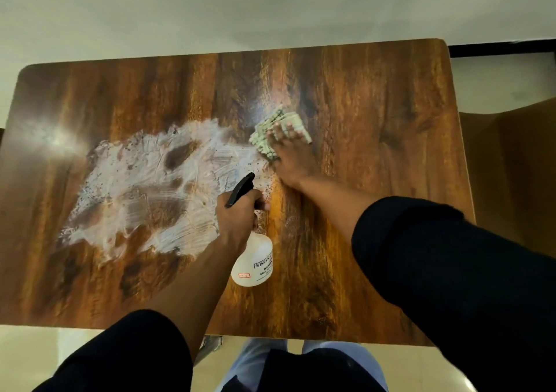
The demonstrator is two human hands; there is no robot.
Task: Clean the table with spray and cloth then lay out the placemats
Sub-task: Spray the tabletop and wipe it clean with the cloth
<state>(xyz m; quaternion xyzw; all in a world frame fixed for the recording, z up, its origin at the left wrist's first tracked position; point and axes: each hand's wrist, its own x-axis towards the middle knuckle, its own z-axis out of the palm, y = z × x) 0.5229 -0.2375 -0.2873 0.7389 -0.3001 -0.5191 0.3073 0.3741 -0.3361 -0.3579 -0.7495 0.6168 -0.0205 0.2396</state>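
Wooden table (pixel 376 96) on pale floor | cloth (pixel 272 133) mid-table under right hand (pixel 290 154), fingers spread flat | left hand (pixel 237 220) grips spray bottle (pixel 254 259) | white smear (pixel 144 187) left | brown chair (pixel 511 166) right.

One brown wood-grain surface with rounded corners (pixel 376 96). One white plastic spray bottle with a black trigger head (pixel 254 259). One folded green-and-white patterned cloth (pixel 272 127). One smeared white patch of foam (pixel 144 187). Two hands: left hand (pixel 237 220), right hand (pixel 290 157). Two black sleeves (pixel 451 271).
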